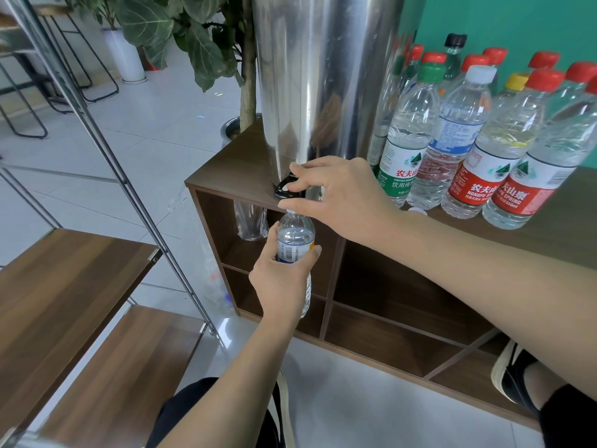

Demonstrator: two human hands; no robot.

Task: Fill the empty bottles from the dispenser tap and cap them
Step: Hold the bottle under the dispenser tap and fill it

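The left hand (279,279) is wrapped around the middle of an uncapped clear bottle (295,240), thumb on one side and fingers curled round the other, holding it upright in front of the wooden shelf unit (371,324). The bottle's open neck sits right under the black tap (286,187) at the foot of the steel dispenser (323,79). Whether water is running, and how full the bottle is, cannot be made out.

The right hand (342,197) reaches in from the right and rests on the tap, its fingertips bent around the black lever and its thumb stretched out just above the bottle's mouth.

The dispenser stands at the left end of the tabletop (235,163), which is the top of the shelf unit. To its right stands a crowd of capped bottles (465,140), most with red caps, others green, white, yellow and black. A loose white cap (416,211) lies on the tabletop in front of them, just behind the right wrist. Another clear bottle (251,221) stands in the upper left compartment of the shelf unit. A leafy potted plant (200,43) stands behind the dispenser.
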